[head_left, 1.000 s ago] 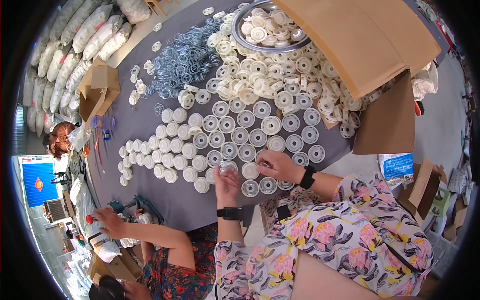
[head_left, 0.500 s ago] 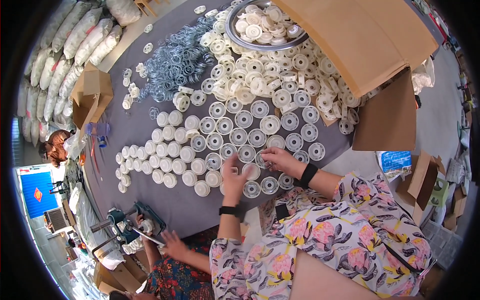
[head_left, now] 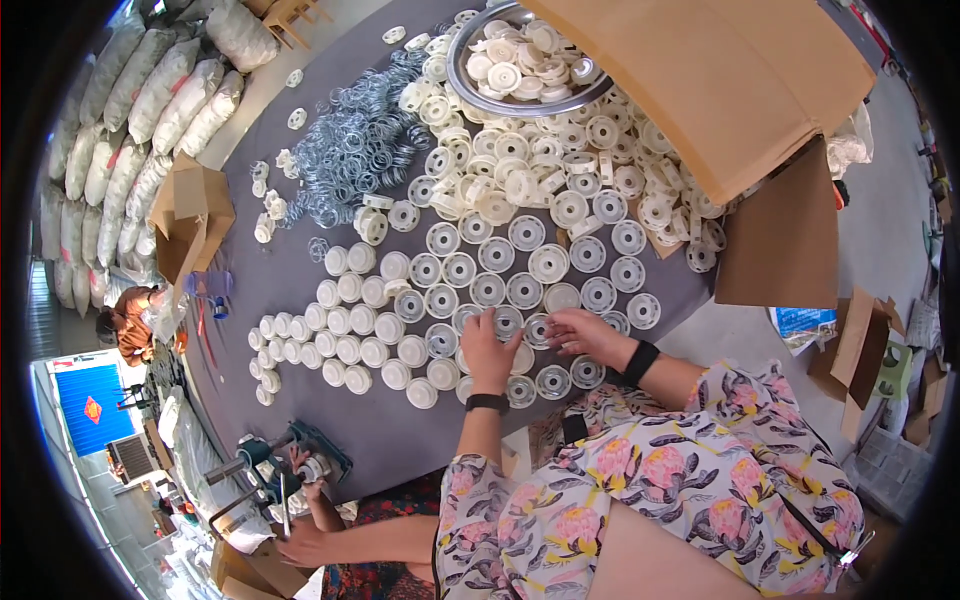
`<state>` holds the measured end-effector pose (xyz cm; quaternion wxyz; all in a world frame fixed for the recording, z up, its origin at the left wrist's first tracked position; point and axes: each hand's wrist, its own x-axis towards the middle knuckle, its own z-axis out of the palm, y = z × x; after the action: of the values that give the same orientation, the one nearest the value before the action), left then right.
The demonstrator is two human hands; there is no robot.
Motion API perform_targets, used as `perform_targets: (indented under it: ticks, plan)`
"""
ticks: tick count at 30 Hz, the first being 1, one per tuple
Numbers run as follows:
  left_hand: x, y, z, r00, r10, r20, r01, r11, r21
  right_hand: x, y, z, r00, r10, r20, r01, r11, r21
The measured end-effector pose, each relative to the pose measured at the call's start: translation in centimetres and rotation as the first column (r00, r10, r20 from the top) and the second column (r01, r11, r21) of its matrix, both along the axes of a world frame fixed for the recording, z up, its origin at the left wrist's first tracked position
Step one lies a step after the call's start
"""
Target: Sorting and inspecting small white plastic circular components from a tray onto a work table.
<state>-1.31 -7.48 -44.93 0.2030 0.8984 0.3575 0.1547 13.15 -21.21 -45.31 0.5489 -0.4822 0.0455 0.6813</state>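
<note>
Both my hands hover low over rows of white plastic wheel-like discs [head_left: 525,233] on the grey table. My left hand [head_left: 489,352] is over the near rows, thumb and fingers apart around a disc [head_left: 508,321]; whether it touches the disc is unclear. To its right, my right hand [head_left: 592,338] points leftward with fingers loosely spread and nothing visible in them. Some discs beneath both hands are hidden. Left of the open-faced discs stand rows of white domed pieces [head_left: 362,320], reaching toward the table's left side.
A pile of metal springs [head_left: 360,140] and heaped loose discs [head_left: 500,180] lie farther back, beside a metal bowl [head_left: 460,75] of white parts. A large cardboard box [head_left: 775,235] stands at right. At lower left, a co-worker's hands [head_left: 305,540] are at a green hand press [head_left: 265,455].
My right hand has opened from a pinch and shifted slightly right. My left hand has moved down among the discs. The co-worker's near hand has moved down and left, and the view has shifted slightly.
</note>
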Motion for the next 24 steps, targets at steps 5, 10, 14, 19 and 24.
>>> perform_targets:
  ticks: [5, 10, 14, 19, 24]
  plan:
    - [-1.2, 4.7, 0.1, 0.971, 0.093, 0.221, -0.062, 0.988, -0.143, 1.2, -2.2, -0.7, 0.992, -0.123, 0.000, 0.123, 0.992, -0.008]
    - [-1.1, 15.2, 1.1, 0.962, 0.171, 0.213, -0.157, 0.984, -0.082, 1.1, -3.3, -0.2, 0.974, -0.219, 0.052, 0.220, 0.975, -0.010]
    - [1.5, 24.2, 0.3, 0.939, 0.174, 0.295, -0.190, 0.981, 0.028, -0.2, -4.3, 0.0, 0.942, -0.316, 0.116, 0.325, 0.944, -0.065]
    - [2.4, 32.7, -1.1, 0.844, 0.434, 0.314, -0.501, 0.847, 0.177, -1.8, -7.5, 0.2, 0.876, -0.456, 0.161, 0.476, 0.870, -0.129]
    - [-0.5, 37.6, -2.7, 0.760, 0.650, 0.009, -0.642, 0.749, 0.165, -3.1, -11.0, 0.5, 0.761, -0.569, 0.311, 0.626, 0.770, -0.122]
